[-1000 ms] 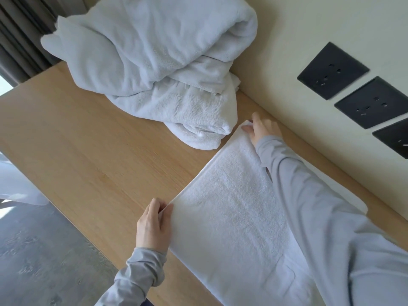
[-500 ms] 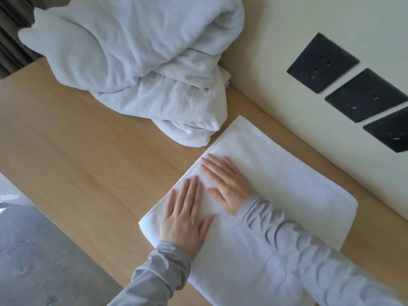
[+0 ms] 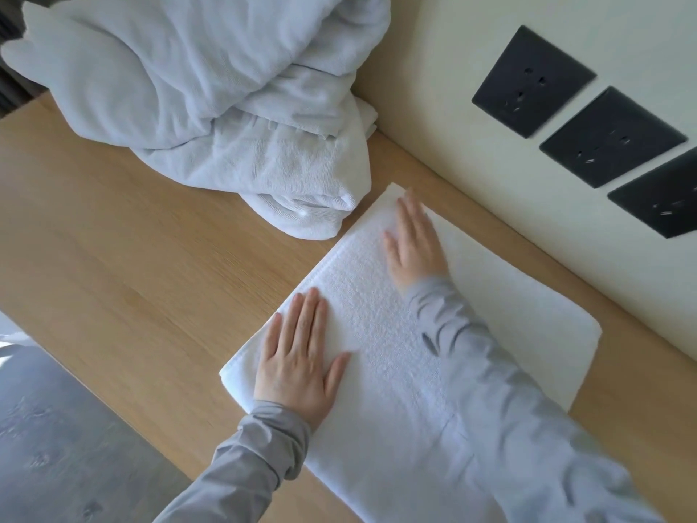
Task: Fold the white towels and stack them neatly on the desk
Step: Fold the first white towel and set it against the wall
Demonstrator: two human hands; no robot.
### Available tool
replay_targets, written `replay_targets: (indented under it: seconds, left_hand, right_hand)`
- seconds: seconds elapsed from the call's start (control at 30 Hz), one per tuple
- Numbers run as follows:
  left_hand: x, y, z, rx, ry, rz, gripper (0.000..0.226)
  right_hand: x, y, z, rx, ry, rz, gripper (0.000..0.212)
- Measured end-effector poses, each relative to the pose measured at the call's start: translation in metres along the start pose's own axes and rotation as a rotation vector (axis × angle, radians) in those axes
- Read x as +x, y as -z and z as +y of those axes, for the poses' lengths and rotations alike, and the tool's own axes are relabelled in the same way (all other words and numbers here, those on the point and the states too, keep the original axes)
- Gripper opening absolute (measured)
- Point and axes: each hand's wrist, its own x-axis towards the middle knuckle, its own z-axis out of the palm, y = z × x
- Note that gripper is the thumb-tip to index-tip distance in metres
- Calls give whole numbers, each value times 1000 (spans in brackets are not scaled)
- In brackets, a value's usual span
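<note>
Both hands, L [image 3: 298, 356] & R [image 3: 413, 243], grips spread flat, press one folded towel [image 3: 381, 322] on the surface [image 3: 132, 258] by the wall; unfolded pile [image 3: 211, 107] behind awaits folding, no stack yet

Both your hands are flat, palms down, fingers stretched out and close together. Your left hand [image 3: 298, 366] sits nearer to you with the thumb splayed to the side. Your right hand [image 3: 413, 245] is reached further forward, arm extended. Grey sleeves cover both arms to the wrists.
</note>
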Motion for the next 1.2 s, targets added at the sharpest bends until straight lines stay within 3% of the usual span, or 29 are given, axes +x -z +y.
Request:
replay_targets:
  seconds: [0.07,0.13,0.2,0.27,0.4,0.47,0.63,0.8,1.0,1.2]
  left_hand:
    - [0,-1,0,-1,-2,10,71]
    - [0,-1,0,0,-10,14,71]
    - [-1,-1,0,1,-10,14,71]
    - [0,-2,0,9,0,12,72]
    - [0,-2,0,1,7,1,73]
    - [0,-2,1,-10,8,2,73]
    - [-1,0,2,-23,13,-7,75]
    - [-7,8,9,-36,-35,20,74]
    - [-66,5,69,-141,-138,-31,74]
    - [-90,-20,91,-83,-75,-97,80]
  right_hand:
    - [-43,-7,-28,41,206,-13,52]
    - [-89,-12,-34,-32,457,-150,54]
    - [-105,1,0,-151,532,-267,57]
    - [-98,20,55,-259,369,-244,63]
    - [-82,46,135,-305,-279,-319,65]
    - [-81,41,135,-369,-351,-306,64]
    - [-114,34,73,-305,-215,-114,63]
    - [-189,18,-1,-273,61,-159,58]
    - [-235,26,-2,-374,102,-231,53]
    - [-236,30,30,-424,253,-310,62]
